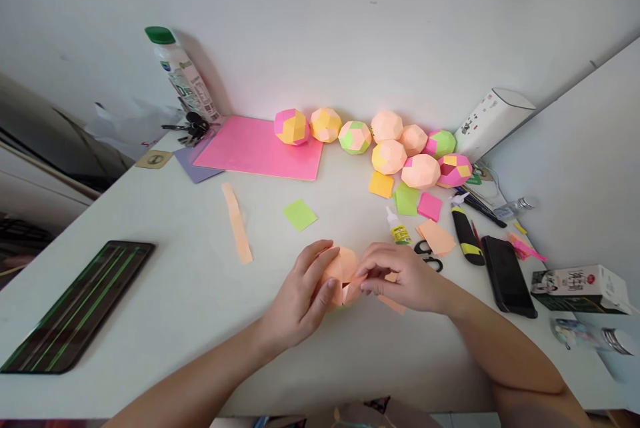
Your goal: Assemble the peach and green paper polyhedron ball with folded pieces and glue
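Note:
A peach faceted paper ball [346,263] with an open gap in its side sits between my hands near the front of the table. My left hand [303,291] is wrapped round its left side. With thumb and fingertips, my right hand [403,276] pinches a peach paper flap at the ball's right edge. A bit of green shows under the ball. Peach paper [393,305] lies partly hidden beneath my right hand. Just beyond that hand are a small glue bottle [399,228] with a yellow label and black-handled scissors [430,258], their blades hidden.
Several finished paper balls [387,156] line the wall. Stacks of coloured paper squares [406,199], a box cutter [467,236], a phone [509,276] and a milk carton [580,287] lie right. Leftward are a peach strip [237,221], pink sheet [260,148] and dark tablet-like panel [83,308].

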A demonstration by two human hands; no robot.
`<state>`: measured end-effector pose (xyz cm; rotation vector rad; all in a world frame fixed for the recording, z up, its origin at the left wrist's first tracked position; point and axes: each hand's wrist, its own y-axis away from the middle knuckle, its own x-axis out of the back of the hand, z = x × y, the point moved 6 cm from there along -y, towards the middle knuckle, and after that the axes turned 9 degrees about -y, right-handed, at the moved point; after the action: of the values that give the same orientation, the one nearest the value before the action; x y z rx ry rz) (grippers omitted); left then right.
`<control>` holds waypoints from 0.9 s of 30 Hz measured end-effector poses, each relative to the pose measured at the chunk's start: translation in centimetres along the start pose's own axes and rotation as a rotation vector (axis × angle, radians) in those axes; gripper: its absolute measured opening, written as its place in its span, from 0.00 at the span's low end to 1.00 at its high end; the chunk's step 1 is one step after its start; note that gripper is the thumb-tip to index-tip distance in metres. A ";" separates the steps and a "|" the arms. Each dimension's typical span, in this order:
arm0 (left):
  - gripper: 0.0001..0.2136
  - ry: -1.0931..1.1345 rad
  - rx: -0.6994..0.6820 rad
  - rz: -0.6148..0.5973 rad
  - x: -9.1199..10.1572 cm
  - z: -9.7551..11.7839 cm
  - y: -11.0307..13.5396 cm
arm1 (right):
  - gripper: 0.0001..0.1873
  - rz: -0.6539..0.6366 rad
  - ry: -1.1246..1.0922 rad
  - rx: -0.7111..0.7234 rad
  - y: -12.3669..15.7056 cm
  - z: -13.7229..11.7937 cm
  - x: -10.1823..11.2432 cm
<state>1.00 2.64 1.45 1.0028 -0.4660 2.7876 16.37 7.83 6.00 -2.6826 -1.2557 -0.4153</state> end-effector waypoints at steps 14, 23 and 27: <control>0.18 -0.038 -0.038 -0.020 -0.1 0.2 -0.1 | 0.05 -0.024 0.282 0.309 -0.1 -1.4 0.0; 0.18 -0.043 -0.050 0.000 0.0 0.2 -0.2 | 0.10 -0.008 0.445 0.393 0.5 -2.2 -0.5; 0.18 -0.043 -0.048 -0.006 -0.1 0.2 -0.1 | 0.12 -0.001 0.483 0.358 0.5 -2.5 -0.6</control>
<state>1.19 2.71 1.54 1.0536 -0.5318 2.7409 15.93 6.46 8.13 -2.1139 -1.0651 -0.7099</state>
